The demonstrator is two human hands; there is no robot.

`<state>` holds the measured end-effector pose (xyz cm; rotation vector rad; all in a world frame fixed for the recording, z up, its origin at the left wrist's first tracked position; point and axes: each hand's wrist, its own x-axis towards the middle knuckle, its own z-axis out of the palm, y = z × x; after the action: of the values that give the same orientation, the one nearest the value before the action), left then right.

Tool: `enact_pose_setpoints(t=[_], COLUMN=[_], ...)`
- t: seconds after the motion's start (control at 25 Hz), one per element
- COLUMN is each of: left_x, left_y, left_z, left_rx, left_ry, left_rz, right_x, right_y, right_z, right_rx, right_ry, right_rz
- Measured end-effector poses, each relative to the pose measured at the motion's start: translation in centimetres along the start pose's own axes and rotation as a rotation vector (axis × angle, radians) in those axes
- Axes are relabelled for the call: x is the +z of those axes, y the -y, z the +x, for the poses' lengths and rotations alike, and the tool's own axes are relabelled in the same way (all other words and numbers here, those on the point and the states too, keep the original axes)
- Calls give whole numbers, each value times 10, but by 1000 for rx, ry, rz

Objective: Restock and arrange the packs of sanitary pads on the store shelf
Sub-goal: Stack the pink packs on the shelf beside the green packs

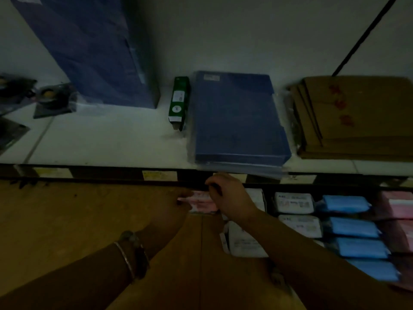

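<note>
Pink pad pack [202, 203], gripped between left hand [174, 208] and right hand [230, 198], is not yet seated; white packs [293, 203] and blue packs [345, 203] right of the hands appear stocked.

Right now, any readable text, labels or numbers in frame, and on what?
None can be read for certain.
Brown envelopes: red characters, blurred.
Green box: white labels, too small.
White packs: print blurred.
Shelf-edge tags: blurred.
Blue folder: corner label, blurred.
</note>
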<state>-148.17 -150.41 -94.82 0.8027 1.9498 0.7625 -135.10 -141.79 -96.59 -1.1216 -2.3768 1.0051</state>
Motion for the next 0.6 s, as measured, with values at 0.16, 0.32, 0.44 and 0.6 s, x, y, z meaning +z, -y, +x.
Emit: enact_pose_setpoints(t=[0.16, 0.32, 0.44, 0.6], left_x=[-8, -18, -29, -37], left_y=[-56, -98, -119, -150], left_z=[-36, -79, -101, -132], left_rx=[-13, 17, 38, 8], left_ry=[-21, 99, 39, 25], left_rz=[-178, -241, -231, -294], right_x=[-31, -68, -91, -121], right_y=[47, 87, 108, 131], right_z=[-17, -33, -51, -73], right_rx=[84, 244, 276, 313], right_ry=[-224, -327, -350, -342], right_rz=[243, 413, 448, 430])
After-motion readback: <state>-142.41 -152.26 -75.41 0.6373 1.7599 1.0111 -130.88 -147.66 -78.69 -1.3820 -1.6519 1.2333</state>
